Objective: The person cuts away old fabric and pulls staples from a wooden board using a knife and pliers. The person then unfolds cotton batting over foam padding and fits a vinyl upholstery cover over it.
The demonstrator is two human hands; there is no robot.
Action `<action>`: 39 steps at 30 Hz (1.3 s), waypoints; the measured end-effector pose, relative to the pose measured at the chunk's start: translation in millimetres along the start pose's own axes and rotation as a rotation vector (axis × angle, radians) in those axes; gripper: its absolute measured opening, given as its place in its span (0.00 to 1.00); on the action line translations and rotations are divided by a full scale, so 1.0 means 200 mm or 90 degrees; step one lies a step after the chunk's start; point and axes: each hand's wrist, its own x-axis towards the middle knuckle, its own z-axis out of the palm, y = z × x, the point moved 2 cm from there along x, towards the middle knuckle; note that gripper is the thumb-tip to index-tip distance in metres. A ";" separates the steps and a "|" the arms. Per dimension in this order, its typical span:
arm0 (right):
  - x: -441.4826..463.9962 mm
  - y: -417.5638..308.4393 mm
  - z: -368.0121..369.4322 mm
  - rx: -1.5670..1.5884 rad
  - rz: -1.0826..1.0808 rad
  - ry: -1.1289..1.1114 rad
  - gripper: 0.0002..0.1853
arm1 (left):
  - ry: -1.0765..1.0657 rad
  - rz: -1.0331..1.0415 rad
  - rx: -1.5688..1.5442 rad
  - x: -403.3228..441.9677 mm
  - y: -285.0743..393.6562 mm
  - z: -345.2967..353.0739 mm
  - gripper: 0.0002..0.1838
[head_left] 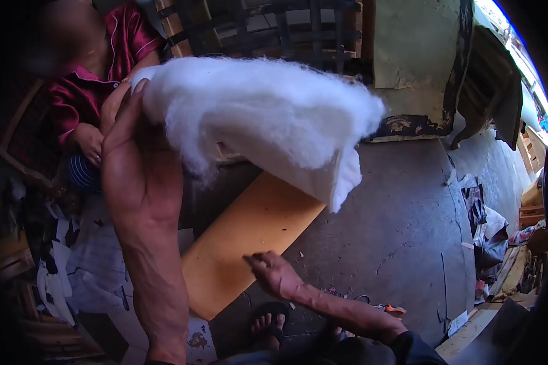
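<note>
A thick piece of fluffy white batting (268, 109) is lifted in the upper middle of the head view, with a smoother white layer hanging along its underside. My left hand (134, 121) holds its left end, fingers wrapped round the edge and partly hidden by the fluff. Below it an orange-yellow foam slab (243, 243) lies at a slant. My right hand (273, 274) is over the slab's lower right edge, its fingers curled together; whether anything small is in them is too unclear to tell.
Another person in a maroon shirt (131, 42) sits at the upper left, one hand near my left forearm. A frame with woven dark straps (268, 30) stands at the back. Orange-handled scissors (393, 309) lie on the grey floor (383, 225). Scraps and wood pile up on both sides.
</note>
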 end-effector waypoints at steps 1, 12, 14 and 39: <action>0.06 0.05 -0.08 -0.094 0.047 0.032 0.24 | 0.106 0.074 0.016 0.01 0.00 0.04 0.17; 0.18 0.53 -0.12 -0.097 0.127 -0.099 0.13 | 0.126 0.070 0.055 -0.19 -0.02 -0.05 0.16; 0.17 0.69 0.06 -0.218 -0.079 0.158 0.13 | 0.144 0.080 0.131 -0.21 -0.03 -0.05 0.15; 0.27 0.56 -0.09 -0.276 0.085 0.012 0.18 | 0.127 0.109 0.103 -0.13 -0.16 0.06 0.13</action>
